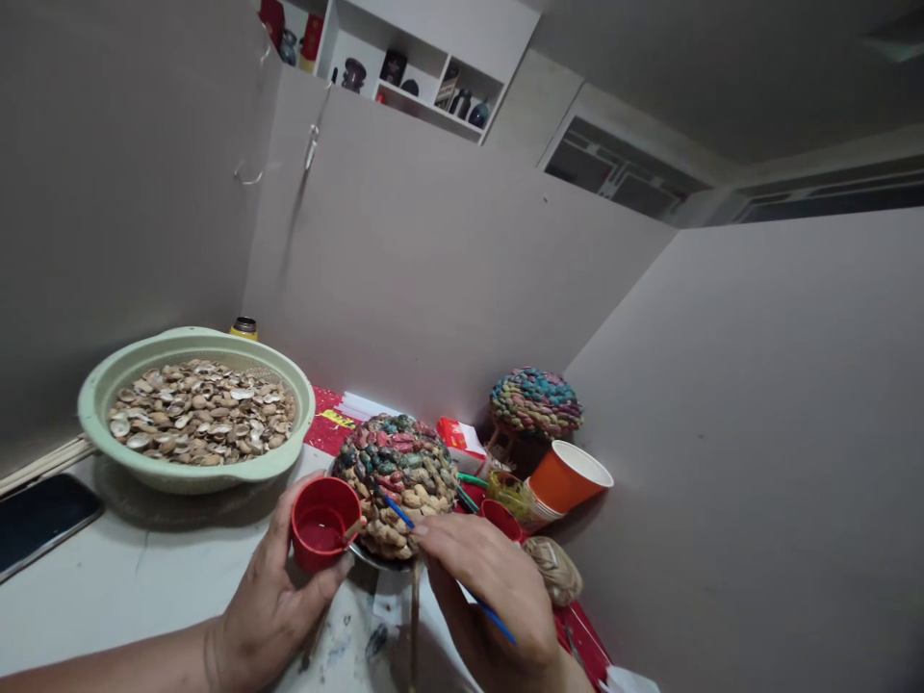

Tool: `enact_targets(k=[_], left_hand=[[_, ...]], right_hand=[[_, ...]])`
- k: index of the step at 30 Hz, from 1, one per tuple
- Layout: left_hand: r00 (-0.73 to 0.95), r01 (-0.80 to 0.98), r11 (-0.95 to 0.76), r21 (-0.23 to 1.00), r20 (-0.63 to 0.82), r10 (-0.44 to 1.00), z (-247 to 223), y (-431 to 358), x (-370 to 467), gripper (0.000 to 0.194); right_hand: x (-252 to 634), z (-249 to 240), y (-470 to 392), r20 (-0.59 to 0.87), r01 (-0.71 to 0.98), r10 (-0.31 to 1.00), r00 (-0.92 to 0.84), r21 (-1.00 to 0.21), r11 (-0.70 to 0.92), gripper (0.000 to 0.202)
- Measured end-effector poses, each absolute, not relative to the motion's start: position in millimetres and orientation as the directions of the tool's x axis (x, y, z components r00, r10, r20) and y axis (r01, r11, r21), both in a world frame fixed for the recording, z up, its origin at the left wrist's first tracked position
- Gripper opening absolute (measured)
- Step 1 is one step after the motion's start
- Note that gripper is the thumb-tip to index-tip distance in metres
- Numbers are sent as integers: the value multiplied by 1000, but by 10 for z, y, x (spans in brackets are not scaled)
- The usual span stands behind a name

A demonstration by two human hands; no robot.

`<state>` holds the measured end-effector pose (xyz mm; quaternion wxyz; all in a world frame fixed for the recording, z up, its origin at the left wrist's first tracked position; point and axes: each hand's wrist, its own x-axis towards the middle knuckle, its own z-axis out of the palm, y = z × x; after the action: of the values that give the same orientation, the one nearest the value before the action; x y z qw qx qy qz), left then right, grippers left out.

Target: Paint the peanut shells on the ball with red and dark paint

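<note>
A: Status of the shell dome (396, 481)?

B: It sits at the near edge of the desk (144, 577), directly ahead of both hands. Its upper part carries red, green and blue paint; the lower rows nearest the person are bare tan. Judged from that, colouring is well advanced, with the bottom band left.

A: Hand states?

B: The left hand (278, 597) is closed around a small red cup (323, 525) holding red paint. The right hand (491, 587) is pinched on a blue-handled brush (433, 558), tip touching the dome's lower front. The hands are apart, one on either side of the dome.

A: Surroundings?

B: A green colander (194, 472) of unpainted shells stands at left, a dark phone (39, 520) beyond it. A second, fully coloured dome (535, 401) stands behind at right, beside a tipped orange paper cup (570, 476).

A: Obstructions?

B: The orange paper cup and small pots crowd the right side, near the brush hand.
</note>
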<state>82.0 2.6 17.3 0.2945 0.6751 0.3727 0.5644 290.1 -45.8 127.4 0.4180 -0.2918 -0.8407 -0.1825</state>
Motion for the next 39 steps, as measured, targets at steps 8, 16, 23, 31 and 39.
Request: enact_targets(k=[8,16,23,31,39], left_hand=[[72,85,-422,903,417,906,215,65,839,59],[77,52,-377,925,373,925,243,47,843,62],[67,17,-352,936,350,934,295,49,839,61],[74,31,-362,932,359,930,296,56,853,59],[80,29,-348,937,345,935,282,71,847,60]], right_hand=[[2905,1318,-537,801,664,373,-469,41,747,33],[2888,1334,-527,798,654,380,-468,24,756,33],[2832,1265,-517,800,614,361,-480,12,789,35],[2861,1325,-539,773,639,413,-482,-13,769,33],[2846,1244,-486,798,632,380,-468,1,775,35]])
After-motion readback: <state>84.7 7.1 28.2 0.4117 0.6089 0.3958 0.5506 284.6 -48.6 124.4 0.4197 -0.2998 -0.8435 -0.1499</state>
